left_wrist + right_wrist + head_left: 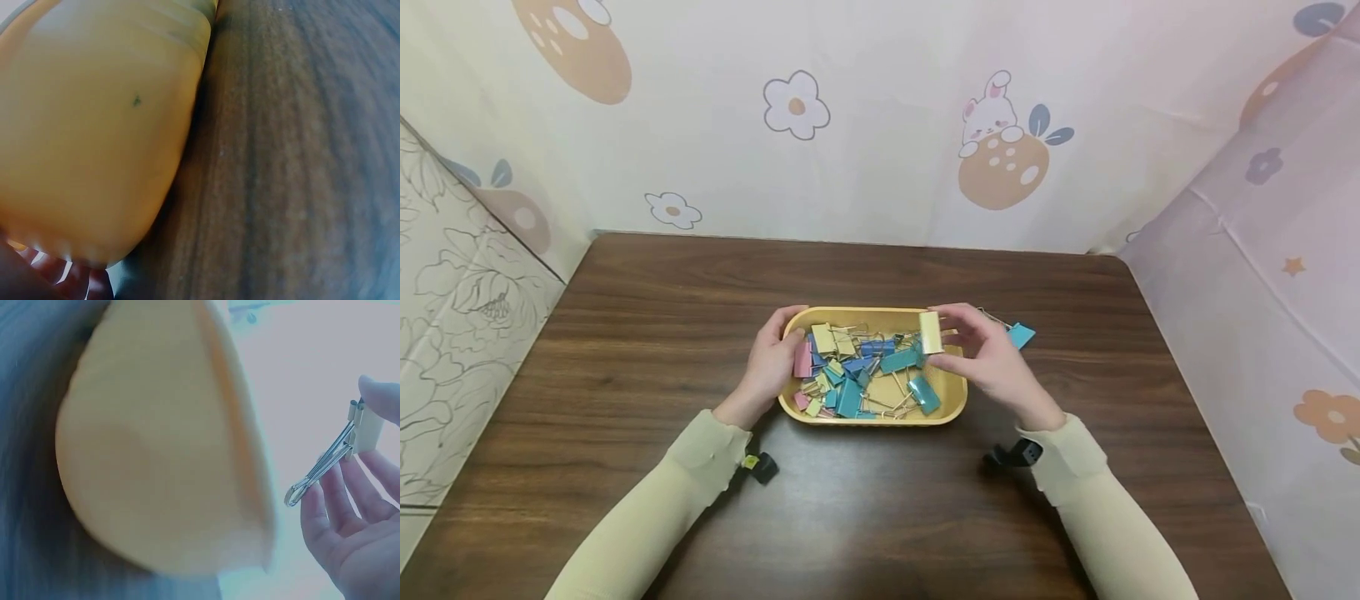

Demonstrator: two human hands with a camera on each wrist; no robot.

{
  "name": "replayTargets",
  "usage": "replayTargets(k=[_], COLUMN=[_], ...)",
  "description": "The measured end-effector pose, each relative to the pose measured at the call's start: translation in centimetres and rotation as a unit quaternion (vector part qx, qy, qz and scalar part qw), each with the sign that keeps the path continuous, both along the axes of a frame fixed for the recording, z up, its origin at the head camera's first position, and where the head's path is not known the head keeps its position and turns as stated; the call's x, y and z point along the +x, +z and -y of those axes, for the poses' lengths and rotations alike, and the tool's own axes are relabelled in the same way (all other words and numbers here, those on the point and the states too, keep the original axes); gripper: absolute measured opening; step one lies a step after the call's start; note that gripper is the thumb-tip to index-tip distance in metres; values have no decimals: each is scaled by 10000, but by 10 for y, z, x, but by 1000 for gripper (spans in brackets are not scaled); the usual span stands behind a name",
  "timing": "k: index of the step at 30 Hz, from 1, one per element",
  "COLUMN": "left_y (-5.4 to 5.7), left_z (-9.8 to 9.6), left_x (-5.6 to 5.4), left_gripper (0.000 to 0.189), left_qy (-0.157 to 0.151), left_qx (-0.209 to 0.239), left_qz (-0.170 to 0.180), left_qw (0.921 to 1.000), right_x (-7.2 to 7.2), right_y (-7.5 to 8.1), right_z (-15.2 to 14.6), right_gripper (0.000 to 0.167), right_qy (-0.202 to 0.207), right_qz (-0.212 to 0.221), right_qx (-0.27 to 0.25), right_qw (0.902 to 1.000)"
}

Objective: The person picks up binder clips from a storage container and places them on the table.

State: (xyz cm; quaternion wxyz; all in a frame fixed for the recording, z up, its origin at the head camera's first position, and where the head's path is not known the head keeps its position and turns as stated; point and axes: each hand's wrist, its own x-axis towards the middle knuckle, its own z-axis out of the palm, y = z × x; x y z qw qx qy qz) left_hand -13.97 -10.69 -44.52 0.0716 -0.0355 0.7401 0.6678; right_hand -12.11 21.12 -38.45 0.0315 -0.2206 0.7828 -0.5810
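In the head view, the left hand (763, 364) grips the left end of a yellow plastic box with round corners (872, 422), its thumb over the rim. The box sits on the brown wooden table (880, 525), full of pink, blue, blue-green and yellow metal clips (850, 398). The right hand (992, 362) pinches a pale yellow metal clip (931, 333) above the box's right end. A blue-green clip (1021, 335) lies on the table, just beyond the right hand.

The left wrist view shows the box's smooth side and some fingertips.

In the right wrist view, thumb and fingers hold the pale yellow clip, its wire handles sticking out.
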Motion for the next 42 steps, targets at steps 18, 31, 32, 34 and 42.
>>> replayTargets(k=[18, 31, 32, 34, 42], left_y=[2, -1, -1, -1, -1], left_z=[-1, -1, -1, -1, -1], left_x=[1, 1, 1, 0, 0], left_gripper=[34, 34, 34, 34, 34], left_qy=[43, 16, 9, -8, -19], left_qx=[-20, 57, 60, 71, 50], left_qz=[105, 66, 63, 65, 47], left_qw=[9999, 10000, 10000, 10000, 10000], right_x=[29, 45, 45, 46, 47], right_y=[-14, -31, -32, -35, -40], right_z=[-72, -67, -67, -66, -62], right_gripper=[53, 54, 54, 55, 56], right_qy=[-1164, -704, -678, -641, -618], right_qz=[-1156, -941, -937, -920, -872], right_qx=[2670, 4123, 4216, 4403, 4686], right_qw=[9496, 9034, 8994, 8908, 8770])
